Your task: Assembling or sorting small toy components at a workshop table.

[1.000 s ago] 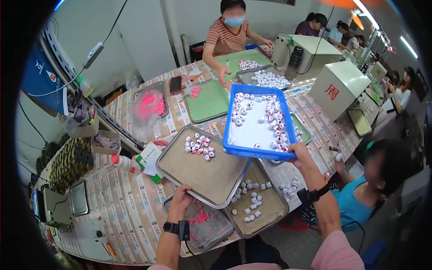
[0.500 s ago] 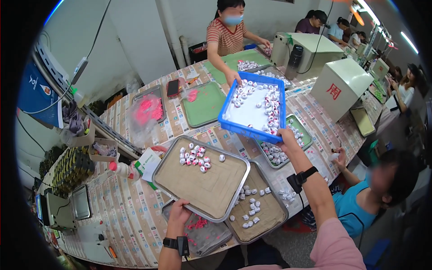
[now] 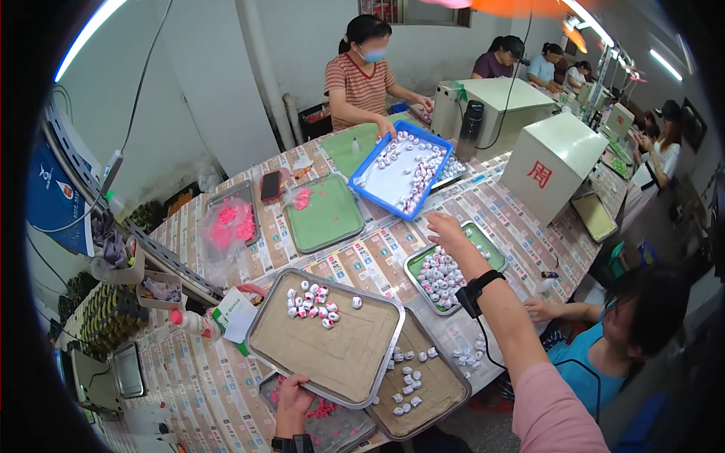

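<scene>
My left hand [image 3: 296, 396] grips the near edge of a metal tray [image 3: 325, 355] lined with brown cloth. Several small white pieces with red and dark marks [image 3: 310, 303] lie toward that tray's far side. Stretched forward, my right hand [image 3: 448, 230] holds nothing and its fingers are apart. Just beyond it is a blue plastic basket [image 3: 368, 190] with a white bottom, tilted, carrying many similar small pieces. A co-worker's hand [image 3: 387, 125] has hold of the basket's far rim.
Beneath my tray, a second brown-lined tray [image 3: 442, 375] and a grey tray [image 3: 351, 434] partly show. A green-lined tray of pieces [image 3: 442, 279] lies beside my right forearm. Farther off are a green tray [image 3: 326, 219], a phone [image 3: 270, 186] and a dark bottle [image 3: 470, 128]. Another person [image 3: 596, 340] sits at right.
My right hand has let go of the blue basket, which has shifted away toward the co-worker. My left hand still holds the tray, which sits a little lower in view.
</scene>
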Action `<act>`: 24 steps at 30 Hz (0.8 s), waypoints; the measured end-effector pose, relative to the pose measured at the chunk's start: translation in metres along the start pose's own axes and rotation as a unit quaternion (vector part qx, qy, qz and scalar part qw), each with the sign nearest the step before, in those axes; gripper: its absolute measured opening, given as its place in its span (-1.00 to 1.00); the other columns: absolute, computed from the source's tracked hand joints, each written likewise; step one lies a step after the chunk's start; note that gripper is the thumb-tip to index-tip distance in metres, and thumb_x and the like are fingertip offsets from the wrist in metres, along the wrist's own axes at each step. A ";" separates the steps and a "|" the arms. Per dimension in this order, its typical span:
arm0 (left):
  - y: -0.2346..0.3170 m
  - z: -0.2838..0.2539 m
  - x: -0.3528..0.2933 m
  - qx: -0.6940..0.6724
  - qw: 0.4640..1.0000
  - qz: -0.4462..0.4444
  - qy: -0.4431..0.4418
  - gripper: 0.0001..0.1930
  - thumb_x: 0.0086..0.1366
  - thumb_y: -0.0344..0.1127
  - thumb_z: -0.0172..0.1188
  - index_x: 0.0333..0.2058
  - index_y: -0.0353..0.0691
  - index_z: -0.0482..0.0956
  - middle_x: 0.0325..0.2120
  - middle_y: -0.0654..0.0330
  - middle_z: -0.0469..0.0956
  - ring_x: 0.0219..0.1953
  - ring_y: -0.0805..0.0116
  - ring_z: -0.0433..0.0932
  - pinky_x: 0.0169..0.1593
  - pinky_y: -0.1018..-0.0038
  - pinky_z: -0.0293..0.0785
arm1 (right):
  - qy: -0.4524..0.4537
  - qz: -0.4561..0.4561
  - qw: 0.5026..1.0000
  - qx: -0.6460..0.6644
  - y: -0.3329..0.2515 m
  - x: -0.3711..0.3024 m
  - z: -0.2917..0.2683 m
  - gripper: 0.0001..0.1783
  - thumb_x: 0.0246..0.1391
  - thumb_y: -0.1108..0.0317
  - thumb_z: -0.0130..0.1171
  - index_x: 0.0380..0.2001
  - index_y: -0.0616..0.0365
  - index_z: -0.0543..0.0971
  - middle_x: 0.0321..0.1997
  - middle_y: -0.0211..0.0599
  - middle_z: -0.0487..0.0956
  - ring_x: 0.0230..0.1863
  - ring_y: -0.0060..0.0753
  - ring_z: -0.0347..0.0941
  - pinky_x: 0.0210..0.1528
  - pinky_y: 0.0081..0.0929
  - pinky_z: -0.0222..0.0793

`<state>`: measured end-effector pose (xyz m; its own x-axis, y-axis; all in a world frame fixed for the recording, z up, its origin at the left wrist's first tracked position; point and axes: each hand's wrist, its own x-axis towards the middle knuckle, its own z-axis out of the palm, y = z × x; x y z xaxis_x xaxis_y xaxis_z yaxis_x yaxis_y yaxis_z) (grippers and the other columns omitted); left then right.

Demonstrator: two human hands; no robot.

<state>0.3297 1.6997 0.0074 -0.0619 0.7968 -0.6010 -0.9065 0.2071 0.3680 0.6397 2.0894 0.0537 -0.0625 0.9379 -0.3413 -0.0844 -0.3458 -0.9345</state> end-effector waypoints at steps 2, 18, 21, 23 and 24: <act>-0.002 0.000 -0.001 -0.004 1.000 0.018 0.001 -0.54 -0.12 -0.57 -0.05 -0.12 -0.39 0.31 -0.17 0.03 0.43 -0.08 0.07 0.41 0.06 0.16 0.30 | 0.008 0.009 1.000 -0.002 0.000 -0.001 0.000 -0.73 -0.08 0.27 0.09 -0.25 0.07 0.45 -0.25 -0.43 0.39 -0.22 -0.49 0.30 -0.29 -0.42 0.32; 0.003 0.019 0.038 0.020 1.000 0.008 -0.011 -0.57 -0.13 -0.56 -0.02 -0.16 -0.43 0.33 -0.20 0.02 0.43 -0.13 0.08 0.42 0.02 0.19 0.33 | -0.071 0.062 0.993 0.073 0.026 -0.071 0.000 -0.81 -0.01 0.41 0.03 -0.26 0.10 0.46 -0.31 -0.48 0.48 -0.36 -0.63 0.37 -0.34 -0.54 0.31; 0.007 0.024 0.052 0.016 1.000 0.008 -0.011 -0.57 -0.13 -0.57 -0.03 -0.16 -0.42 0.33 -0.20 0.03 0.43 -0.13 0.09 0.42 0.03 0.20 0.32 | -0.087 0.067 0.990 0.090 0.031 -0.093 0.002 -0.82 0.00 0.41 0.02 -0.27 0.09 0.46 -0.31 -0.49 0.49 -0.36 -0.62 0.37 -0.34 -0.54 0.31; 0.009 0.027 0.062 0.012 1.000 0.015 -0.021 -0.56 -0.12 -0.58 -0.04 -0.15 -0.43 0.32 -0.18 0.03 0.42 -0.12 0.10 0.42 0.03 0.20 0.33 | -0.086 0.082 0.989 0.089 0.031 -0.102 0.003 -0.83 0.00 0.40 0.02 -0.27 0.08 0.46 -0.32 -0.49 0.49 -0.37 -0.62 0.38 -0.34 -0.55 0.31; 0.010 0.029 0.064 0.012 1.000 0.015 -0.021 -0.56 -0.12 -0.58 -0.04 -0.15 -0.43 0.32 -0.18 0.03 0.42 -0.12 0.10 0.42 0.03 0.20 0.33 | -0.085 0.082 0.989 0.090 0.032 -0.100 0.000 -0.83 0.00 0.40 0.02 -0.27 0.08 0.46 -0.32 -0.49 0.49 -0.37 -0.62 0.38 -0.34 -0.55 0.31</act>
<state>0.3292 1.7693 -0.0071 -0.0701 0.8256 -0.5598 -0.8940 0.1970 0.4025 0.6429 1.9841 0.0584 -0.2553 0.8550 -0.4514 -0.2338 -0.5077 -0.8292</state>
